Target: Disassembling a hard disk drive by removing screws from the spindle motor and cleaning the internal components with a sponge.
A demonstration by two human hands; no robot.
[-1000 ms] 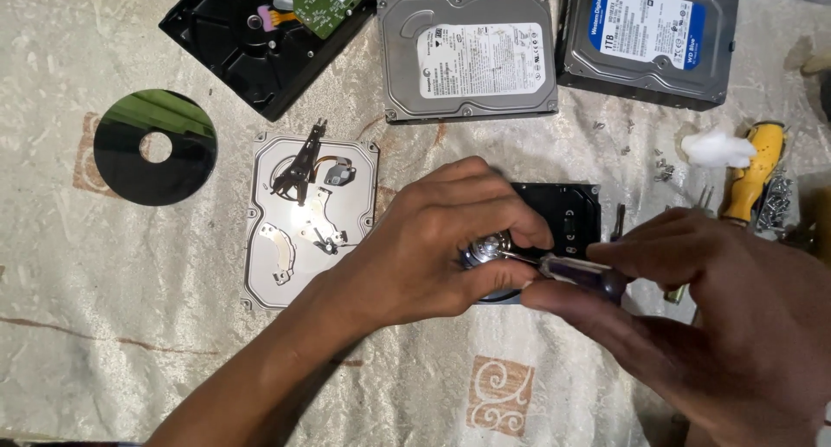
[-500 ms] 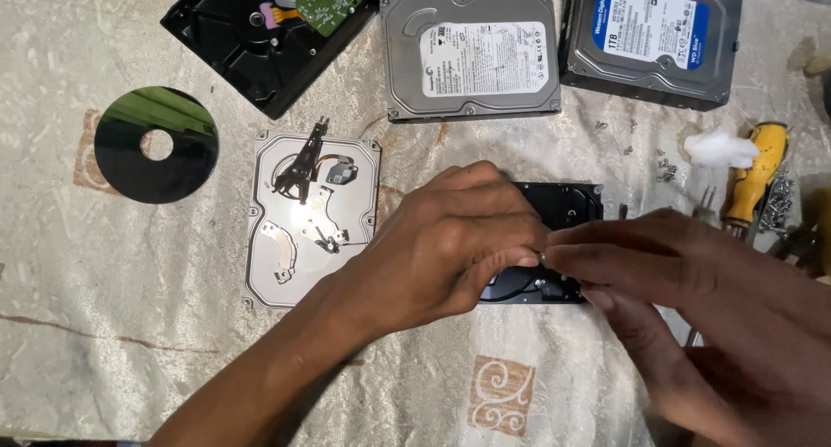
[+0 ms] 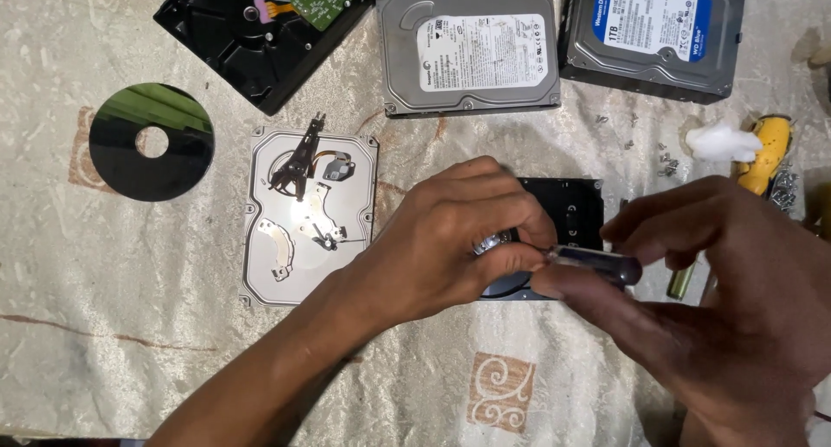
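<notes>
Nearest me, my right hand (image 3: 727, 300) has its grip clamped on a dark-handled screwdriver (image 3: 597, 263). Just left, my left hand (image 3: 450, 239) pinches a small shiny metal part (image 3: 492, 241) over the black open drive (image 3: 567, 218). The creased cream cloth covers the tabletop (image 3: 104, 326). Farther left lies a flat silver lid plate (image 3: 307, 213), then a glossy round platter (image 3: 151, 141). Farthest sit two boxy metal drives, one grey (image 3: 467, 49), one blue-labelled (image 3: 653, 32).

A white rectangular label (image 3: 483, 51) is borne top centre, a blue-and-white rectangular label (image 3: 655, 19) at top right.
</notes>
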